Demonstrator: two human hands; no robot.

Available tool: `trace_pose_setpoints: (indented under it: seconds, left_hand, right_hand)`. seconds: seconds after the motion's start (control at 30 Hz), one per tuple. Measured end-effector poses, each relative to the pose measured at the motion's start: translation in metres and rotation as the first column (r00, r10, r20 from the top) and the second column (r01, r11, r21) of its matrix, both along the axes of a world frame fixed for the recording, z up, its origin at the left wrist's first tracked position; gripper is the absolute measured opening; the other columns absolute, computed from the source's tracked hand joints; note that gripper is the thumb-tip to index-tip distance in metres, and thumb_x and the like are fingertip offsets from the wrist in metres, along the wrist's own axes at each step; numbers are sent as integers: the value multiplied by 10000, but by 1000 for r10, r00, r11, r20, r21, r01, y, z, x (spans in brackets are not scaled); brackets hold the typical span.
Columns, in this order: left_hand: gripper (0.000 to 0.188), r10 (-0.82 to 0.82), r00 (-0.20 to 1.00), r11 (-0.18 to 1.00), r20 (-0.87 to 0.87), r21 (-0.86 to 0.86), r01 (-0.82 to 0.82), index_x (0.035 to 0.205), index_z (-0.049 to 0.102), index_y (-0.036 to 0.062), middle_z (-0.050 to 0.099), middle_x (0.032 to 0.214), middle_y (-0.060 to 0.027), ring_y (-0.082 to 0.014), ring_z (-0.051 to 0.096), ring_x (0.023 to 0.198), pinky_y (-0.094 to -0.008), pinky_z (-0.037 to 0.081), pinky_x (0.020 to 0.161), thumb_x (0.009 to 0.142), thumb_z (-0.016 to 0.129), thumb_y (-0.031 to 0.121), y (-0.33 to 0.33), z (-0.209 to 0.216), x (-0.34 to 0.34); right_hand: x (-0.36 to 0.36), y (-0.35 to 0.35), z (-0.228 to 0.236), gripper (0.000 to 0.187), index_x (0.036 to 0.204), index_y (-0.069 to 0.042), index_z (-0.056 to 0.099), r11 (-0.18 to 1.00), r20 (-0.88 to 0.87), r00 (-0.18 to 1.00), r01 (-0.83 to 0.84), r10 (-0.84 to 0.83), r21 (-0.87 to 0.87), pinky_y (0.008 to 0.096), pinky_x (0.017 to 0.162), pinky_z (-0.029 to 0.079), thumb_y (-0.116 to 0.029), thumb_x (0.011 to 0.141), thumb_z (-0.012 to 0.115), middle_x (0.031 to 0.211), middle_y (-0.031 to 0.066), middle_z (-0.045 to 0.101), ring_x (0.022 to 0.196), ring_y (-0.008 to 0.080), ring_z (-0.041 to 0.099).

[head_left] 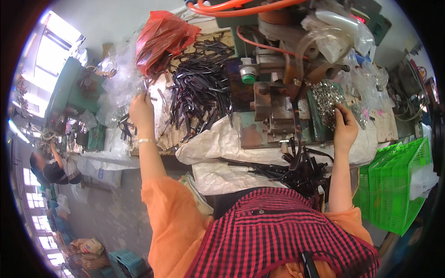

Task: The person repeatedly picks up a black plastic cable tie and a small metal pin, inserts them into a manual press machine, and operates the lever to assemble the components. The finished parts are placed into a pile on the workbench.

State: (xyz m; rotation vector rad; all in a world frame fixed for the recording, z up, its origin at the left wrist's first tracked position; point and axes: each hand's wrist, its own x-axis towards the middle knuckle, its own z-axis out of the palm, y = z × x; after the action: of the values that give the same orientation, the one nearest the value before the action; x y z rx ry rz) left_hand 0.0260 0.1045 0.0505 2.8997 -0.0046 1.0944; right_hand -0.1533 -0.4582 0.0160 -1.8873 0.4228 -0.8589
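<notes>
slim glossy black strips (199, 88) lay at eleven o'clock on the brown tabletop (388, 126), small silvery metal pieces (326, 99) at two; whether fingers of left hand (142, 111) or right hand (347, 127) pinched any was unclear. grey floor (127, 211) showed at eight.

Green slatted crate (391, 185), one, at right, tilted in my view; white plastic bag (424, 180) against it. Blue-green crate (127, 263), one, on the grey floor (113, 208), lower left; sack (87, 245) near it. Green machine (74, 88), far left; co-worker (54, 170) beside it. Windows (58, 41), bright.
</notes>
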Motion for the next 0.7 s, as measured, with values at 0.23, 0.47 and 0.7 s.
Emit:
trace_pose_setpoints:
  seconds: [0.23, 0.47, 0.7]
  left_hand:
    - [221, -151, 962, 954, 226, -221, 202, 812, 713, 25, 650, 748, -108, -281, 595, 644, -402, 456, 597, 923, 760, 210, -74, -28, -15]
    - [239, -163, 953, 794, 254, -540, 280, 766, 667, 7, 640, 739, -57, -142, 527, 631, -329, 426, 584, 916, 789, 148, -98, 9, -10]
    - [128, -323, 921, 260, 218, -915, 308, 1092, 708, -52, 731, 1022, -74, -109, 664, 865, -239, 559, 777, 987, 687, 19, -189, -27, -97]
  right_hand:
    - [-47, -11, -4, 176, 1137, 16, 728, 980, -4, 991, 134, -135, 146, 258, 911, 504, -35, 983, 661, 1097, 63, 741, 1015, 117, 662]
    - [6, 60, 76, 186, 1091, -17, 757, 955, 109, 949, -298, 297, -11, 291, 900, 524, -34, 911, 711, 1053, 97, 761, 989, 181, 704]
    - [28, 108, 56, 314, 1221, 34, 613, 843, 291, 908, -396, 301, 365, 267, 901, 527, 10, 917, 686, 1097, 92, 738, 991, 133, 695]
